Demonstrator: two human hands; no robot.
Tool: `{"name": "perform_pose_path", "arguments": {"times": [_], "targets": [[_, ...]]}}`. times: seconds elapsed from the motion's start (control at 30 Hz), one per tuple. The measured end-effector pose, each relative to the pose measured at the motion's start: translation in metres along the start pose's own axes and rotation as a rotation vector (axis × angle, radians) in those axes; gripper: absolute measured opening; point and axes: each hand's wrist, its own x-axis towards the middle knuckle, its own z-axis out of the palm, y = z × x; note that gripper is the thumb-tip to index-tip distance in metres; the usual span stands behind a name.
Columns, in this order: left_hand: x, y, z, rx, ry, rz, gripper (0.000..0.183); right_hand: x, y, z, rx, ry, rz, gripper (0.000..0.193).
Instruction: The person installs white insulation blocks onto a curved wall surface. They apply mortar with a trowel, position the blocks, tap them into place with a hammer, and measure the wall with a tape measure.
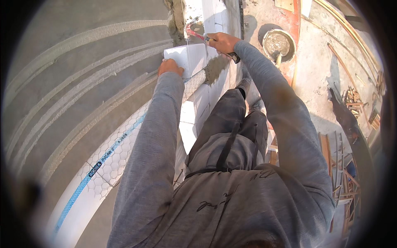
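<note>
My left hand (169, 67) is closed over the near left edge of a white block (190, 55) beside the grey wall. The fingers of my right hand (223, 42) wrap round the dark handle of a red hand tool (195, 33), just beyond the block. Its red part points to the left, over a patch of grey mortar; its exact kind is unclear. A thin string (187, 41) runs past the block. Close by, wet mortar (216, 69) covers part of the white blockwork, next to a mesh-wrapped white pipe (115, 159) with a blue stripe.
A grey plastered wall (95, 41) with long grooves fills the left. To the right, a bucket (292, 51) of mortar with a handle sticking out stands on the floor. Wood scraps (352, 99) and a stack of frames (341, 177) lie farther right. My legs are below the blockwork.
</note>
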Motion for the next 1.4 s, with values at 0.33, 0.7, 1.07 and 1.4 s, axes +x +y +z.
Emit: {"name": "perform_pose_path", "arguments": {"times": [0.33, 0.7, 1.07, 1.4], "targets": [[-0.011, 0.012, -0.016, -0.069, -0.009, -0.014, 0.041, 0.008, 0.008, 0.005, 0.083, 0.038, -0.027, 0.049], [-0.014, 0.02, -0.027, -0.074, -0.103, -0.031, 0.046, -0.002, -0.004, 0.011, 0.109, 0.059, -0.008, 0.058], [-0.008, 0.014, -0.015, -0.097, -0.089, -0.05, 0.049, -0.019, -0.017, 0.014, 0.009, -0.029, 0.032, 0.044], [-0.005, 0.015, -0.013, -0.069, -0.034, -0.005, 0.043, -0.005, 0.008, 0.021, -0.066, 0.182, -0.071, 0.044]]}}
